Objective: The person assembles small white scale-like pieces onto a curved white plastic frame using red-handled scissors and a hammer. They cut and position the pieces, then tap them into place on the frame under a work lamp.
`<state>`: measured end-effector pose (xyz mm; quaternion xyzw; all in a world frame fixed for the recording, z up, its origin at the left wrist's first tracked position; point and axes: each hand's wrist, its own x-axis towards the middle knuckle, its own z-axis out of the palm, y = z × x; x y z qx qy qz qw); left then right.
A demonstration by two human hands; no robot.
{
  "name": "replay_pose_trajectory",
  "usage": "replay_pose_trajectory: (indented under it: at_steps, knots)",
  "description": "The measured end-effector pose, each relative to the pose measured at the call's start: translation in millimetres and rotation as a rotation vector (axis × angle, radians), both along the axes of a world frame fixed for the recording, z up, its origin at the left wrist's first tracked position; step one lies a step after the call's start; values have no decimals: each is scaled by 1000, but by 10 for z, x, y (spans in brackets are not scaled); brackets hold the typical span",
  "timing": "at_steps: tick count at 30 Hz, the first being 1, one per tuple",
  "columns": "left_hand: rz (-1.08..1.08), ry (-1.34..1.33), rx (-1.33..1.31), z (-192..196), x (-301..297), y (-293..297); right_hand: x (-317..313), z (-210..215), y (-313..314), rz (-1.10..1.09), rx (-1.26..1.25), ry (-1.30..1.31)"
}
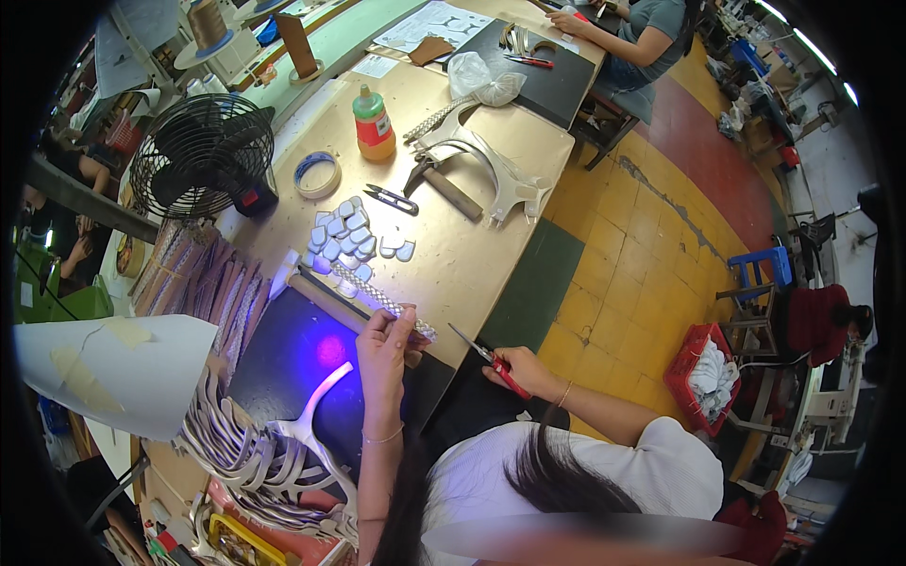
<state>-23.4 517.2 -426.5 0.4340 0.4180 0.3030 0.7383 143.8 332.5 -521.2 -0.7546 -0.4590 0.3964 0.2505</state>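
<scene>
My left hand point(385, 341) pinches one end of a pale braided strap point(376, 296) above the front of the work table. The strap's other end stretches away to the upper left, toward a pile of small grey-white rounded tabs point(344, 232). In my right hand point(521, 366), at the table's near right edge, are red-handled scissors point(510, 375). Their blades point up and left toward the strap's held end but stay apart from it. Beneath my left hand a black mat point(283, 344) is lit by a blue-violet glow, with a forked pale piece point(307, 424) at its edge.
Beyond the tabs lie thread snips point(392, 200), a tape roll point(317, 175), a hammer point(451, 192) and a glue bottle point(374, 127). A black fan point(203, 151) and bundled straps point(175, 269) stand left. A co-worker point(642, 42) sits at the far end. A red basket point(703, 375) is right.
</scene>
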Motion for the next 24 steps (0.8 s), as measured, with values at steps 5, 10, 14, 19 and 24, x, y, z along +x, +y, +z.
replay_pose_trajectory:
  at_steps: [5, 10, 14, 19, 24]
  knots:
    - [-9, -24, -44, -2, -6, -18, -3, -38, -5, -9, 11, -23]
    - [-12, 40, -90, -13, 6, -50, -43, -128, -44, -45, 45, -43]
    - [-11, -29, -119, -57, 14, -60, -27, -192, -57, -26, 49, -80]
    - [-18, -108, -138, -98, 0, -53, -36, -142, -29, -88, 34, 86]
    - [-33, -111, -105, -108, -3, -53, -54, -45, -16, -73, 77, 79]
